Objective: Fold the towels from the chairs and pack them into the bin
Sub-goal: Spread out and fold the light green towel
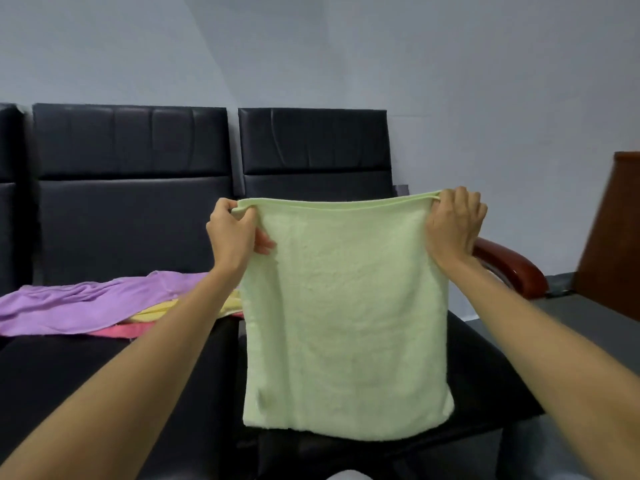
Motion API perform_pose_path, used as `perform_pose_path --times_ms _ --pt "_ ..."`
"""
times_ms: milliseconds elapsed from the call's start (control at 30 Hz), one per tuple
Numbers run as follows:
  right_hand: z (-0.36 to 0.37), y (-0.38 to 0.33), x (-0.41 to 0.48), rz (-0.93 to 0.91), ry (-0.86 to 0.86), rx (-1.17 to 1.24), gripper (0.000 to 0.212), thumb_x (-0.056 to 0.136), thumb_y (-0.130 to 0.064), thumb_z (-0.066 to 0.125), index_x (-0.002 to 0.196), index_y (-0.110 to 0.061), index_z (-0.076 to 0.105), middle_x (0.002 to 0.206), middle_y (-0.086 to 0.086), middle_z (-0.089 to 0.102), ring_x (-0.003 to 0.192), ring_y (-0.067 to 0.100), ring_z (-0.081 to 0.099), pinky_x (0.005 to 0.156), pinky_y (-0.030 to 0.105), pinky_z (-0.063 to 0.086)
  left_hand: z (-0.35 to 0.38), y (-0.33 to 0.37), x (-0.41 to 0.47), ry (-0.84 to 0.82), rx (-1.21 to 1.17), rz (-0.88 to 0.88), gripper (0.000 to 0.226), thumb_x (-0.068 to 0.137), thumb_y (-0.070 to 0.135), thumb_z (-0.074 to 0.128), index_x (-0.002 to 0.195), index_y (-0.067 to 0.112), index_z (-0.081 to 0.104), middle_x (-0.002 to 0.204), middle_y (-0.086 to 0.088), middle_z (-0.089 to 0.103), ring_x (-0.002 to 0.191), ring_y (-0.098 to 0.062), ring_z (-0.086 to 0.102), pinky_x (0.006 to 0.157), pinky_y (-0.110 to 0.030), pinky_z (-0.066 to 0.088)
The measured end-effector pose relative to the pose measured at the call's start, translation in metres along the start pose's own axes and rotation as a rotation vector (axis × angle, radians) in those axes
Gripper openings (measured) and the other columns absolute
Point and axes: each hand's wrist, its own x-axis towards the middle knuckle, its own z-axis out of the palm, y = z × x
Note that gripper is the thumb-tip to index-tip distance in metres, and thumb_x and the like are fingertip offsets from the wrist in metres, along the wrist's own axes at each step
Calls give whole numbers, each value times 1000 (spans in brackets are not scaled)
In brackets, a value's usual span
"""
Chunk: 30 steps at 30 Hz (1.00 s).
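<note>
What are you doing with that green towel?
A person is holding up a light green towel, with the left hand and right hand each pinching a top corner. It hangs in front of a black chair. Purple, yellow and pink towels wait on the next seat.

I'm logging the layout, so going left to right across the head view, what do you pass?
Purple towel → yellow towel → left hand → green towel → right hand → red-brown armrest → wooden furniture panel.
</note>
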Motion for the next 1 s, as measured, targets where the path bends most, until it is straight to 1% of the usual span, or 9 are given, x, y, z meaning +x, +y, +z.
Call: perform_pose_path --times_ms 167,300,433,533,633,767,867,933,1000 --pt "78 25 -27 35 -294 -172 28 91 1 35 103 1 61 109 19 53 104 34 44 88 40 29 52 -90 26 -67 19 -246 11 89 1 39 98 8 41 62 -15 62 40 -19 62 44 -29 55" --pt "142 43 -54 96 -595 -193 27 88 4 37 103 2 60 112 20 57 107 35 49 90 39 35 86 -179 50 -144 59 -442 14 93 5 44 105 8 38 90 -14 61 66 -15 61 57 -25 54" --pt "193 54 -86 160 -964 -47 44 89 -2 38 132 -8 47 126 21 53 116 40 48 97 43 41 101 -233 49 -331 37 -623 66 94 13 51 147 21 14 133 -2 38 116 -18 46 93 -37 47" --pt "197 61 -103 75 -993 -20 58 89 1 37 143 -19 32 126 21 51 115 39 48 96 45 40 93 -248 38 -392 73 -561 85 93 8 51 149 26 -11 157 1 14 141 -22 27 111 -43 31" --pt "183 62 -117 49 -979 -33 55 88 3 38 140 -14 32 120 18 51 110 37 50 92 44 40 82 -250 28 -454 171 -507 82 93 5 49 151 24 -6 158 -4 12 142 -23 23 108 -38 32" --pt "150 60 -124 35 -1010 32 50 86 1 44 134 -11 36 119 12 48 107 32 50 90 41 42 68 -221 7 -613 518 -212 37 89 6 54 125 9 52 128 -9 51 112 -24 52 82 -26 41" --pt "112 60 -127 -12 -1138 143 27 86 -7 50 112 -14 45 99 -3 45 91 21 49 74 32 42 53 -187 -15 -991 679 -163 7 87 9 56 84 13 62 90 -4 62 78 -20 58 62 -23 46" --pt "88 61 -130 -91 -1253 139 15 84 -11 51 97 -17 46 82 -8 44 80 18 46 62 28 36 44 -167 -34 -1274 863 -169 5 85 19 60 89 15 61 97 -4 61 80 -18 58 62 -21 45" --pt "65 63 -136 -111 -1363 124 9 82 -13 50 90 -18 48 77 -6 46 76 18 46 60 26 34 36 -158 -53 -1459 1101 -97 31 82 30 64 109 19 55 112 0 51 97 -18 53 74 -25 46"
